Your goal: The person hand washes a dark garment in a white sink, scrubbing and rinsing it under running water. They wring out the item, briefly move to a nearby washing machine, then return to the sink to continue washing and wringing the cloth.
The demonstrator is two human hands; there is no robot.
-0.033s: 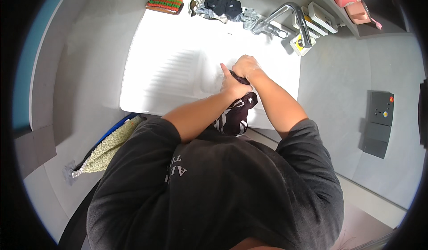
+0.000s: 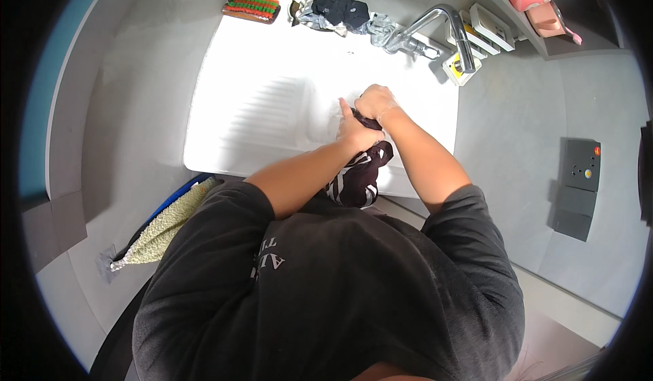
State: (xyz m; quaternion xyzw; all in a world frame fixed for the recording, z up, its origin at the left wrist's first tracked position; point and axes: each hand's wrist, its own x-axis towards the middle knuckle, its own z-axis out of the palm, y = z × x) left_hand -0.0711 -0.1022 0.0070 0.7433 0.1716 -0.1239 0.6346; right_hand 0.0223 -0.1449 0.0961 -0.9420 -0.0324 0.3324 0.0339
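Both hands are closed on a dark maroon garment with white stripes (image 2: 364, 177) at the near side of a white washbasin (image 2: 231, 61). My right hand (image 2: 376, 101) is a fist around the upper part of the cloth. Just below it, my left hand (image 2: 358, 133) wraps the same cloth, its thumb sticking up. Between the two hands a short bunched stretch of fabric shows. The rest hangs below my left hand over the basin's front edge, near my body. A little foam or water seems to be on my hands.
A brush with red and green bristles (image 2: 252, 8) lies on the basin's back left rim. Beside it are a bundled dark cloth (image 2: 340, 9) and a chrome faucet (image 2: 435, 21). White soap holders (image 2: 491, 26) hang right of it. A pale green towel (image 2: 170, 221) hangs at left.
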